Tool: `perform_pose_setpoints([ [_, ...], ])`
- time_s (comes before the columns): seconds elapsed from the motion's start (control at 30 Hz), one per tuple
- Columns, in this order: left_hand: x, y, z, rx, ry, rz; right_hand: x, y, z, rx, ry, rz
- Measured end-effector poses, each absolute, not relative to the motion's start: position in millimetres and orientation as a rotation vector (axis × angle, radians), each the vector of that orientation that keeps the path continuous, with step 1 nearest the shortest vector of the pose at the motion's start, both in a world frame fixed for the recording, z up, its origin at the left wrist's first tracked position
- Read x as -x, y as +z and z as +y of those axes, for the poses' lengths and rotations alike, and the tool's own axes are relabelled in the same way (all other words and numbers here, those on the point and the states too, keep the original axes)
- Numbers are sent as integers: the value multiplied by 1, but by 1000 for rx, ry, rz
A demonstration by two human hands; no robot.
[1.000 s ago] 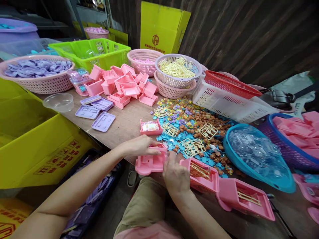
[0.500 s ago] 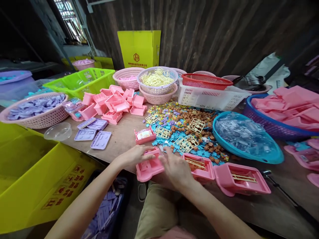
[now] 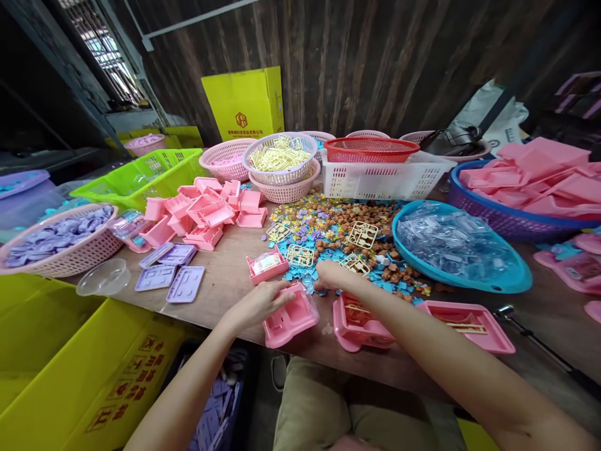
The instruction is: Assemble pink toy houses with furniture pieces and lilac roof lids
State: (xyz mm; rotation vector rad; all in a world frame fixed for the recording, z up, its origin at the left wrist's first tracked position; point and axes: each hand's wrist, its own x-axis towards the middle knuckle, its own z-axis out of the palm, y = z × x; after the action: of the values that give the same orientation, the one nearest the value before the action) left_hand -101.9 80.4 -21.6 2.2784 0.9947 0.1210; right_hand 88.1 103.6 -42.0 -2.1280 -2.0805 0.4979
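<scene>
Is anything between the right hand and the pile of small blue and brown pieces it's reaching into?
Nothing visible does. The right hand is already at the near edge of the pile of small pieces, its fingers resting among them. The left hand holds the pink tray off to the side, out of the path.

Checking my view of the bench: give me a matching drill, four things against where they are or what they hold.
Things:
1. left hand
2. right hand
3. blue basin
4. red basket

Places:
A. on the white crate
B. on the pink case at the table's near edge
C. holds clear plastic pieces
D. at the pile of small parts

Pairs: 1-B, 2-D, 3-C, 4-A
</scene>
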Motion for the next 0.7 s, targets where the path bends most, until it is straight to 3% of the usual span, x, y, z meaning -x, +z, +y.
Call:
perform_pose_setpoints([
  [0.2,105,-26,81,-2180,217,937,-100,3,80,2096,575,-2041],
  [0.3,104,-27,77,-2137,237,985,-79,19,35,1738,595,-2029],
  [0.4,102,-29,72,-2079,270,1069,-52,5,-6,1471,604,-2154],
  [0.57,103,-29,65,-2120,266,1047,-41,-36,-17,1771,247,-2315],
  [0.7,105,-27,61,-2236,130,1004,-48,-52,-13,1726,230,-2408],
])
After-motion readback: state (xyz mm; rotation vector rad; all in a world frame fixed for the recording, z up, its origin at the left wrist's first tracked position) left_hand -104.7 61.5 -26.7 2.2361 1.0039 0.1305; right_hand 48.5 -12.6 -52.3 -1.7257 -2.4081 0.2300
